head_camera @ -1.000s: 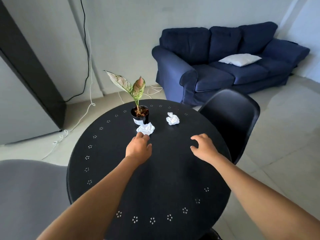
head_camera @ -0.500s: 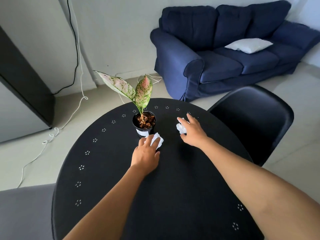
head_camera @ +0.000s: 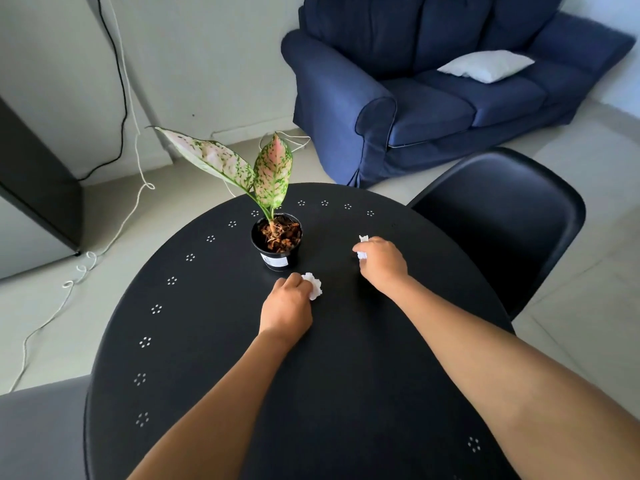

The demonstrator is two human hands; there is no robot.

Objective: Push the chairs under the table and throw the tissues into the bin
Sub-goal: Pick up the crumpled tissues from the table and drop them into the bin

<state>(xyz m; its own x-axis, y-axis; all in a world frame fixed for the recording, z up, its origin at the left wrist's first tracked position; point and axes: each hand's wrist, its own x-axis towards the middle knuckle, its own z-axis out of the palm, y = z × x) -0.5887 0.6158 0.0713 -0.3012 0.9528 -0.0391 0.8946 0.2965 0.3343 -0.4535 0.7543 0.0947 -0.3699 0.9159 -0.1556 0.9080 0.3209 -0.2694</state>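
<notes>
I see the round black metal table (head_camera: 214,341) filling the foreground, with the small black potted plant (head_camera: 276,242) standing on it toward the far side. My left hand (head_camera: 287,306) lies just before the pot, closed around one crumpled white tissue (head_camera: 314,287); my right hand (head_camera: 382,263) sits to the pot's right, wrapped over a second crumpled white tissue (head_camera: 362,255). The black plastic shell chair (head_camera: 502,216) stands right of the table, the navy fabric sofa (head_camera: 415,109) behind both.

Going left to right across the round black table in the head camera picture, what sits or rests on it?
Black pot with the pink-green leafy plant → left hand closed on a crumpled white tissue → right hand closed on a second white tissue.
</notes>
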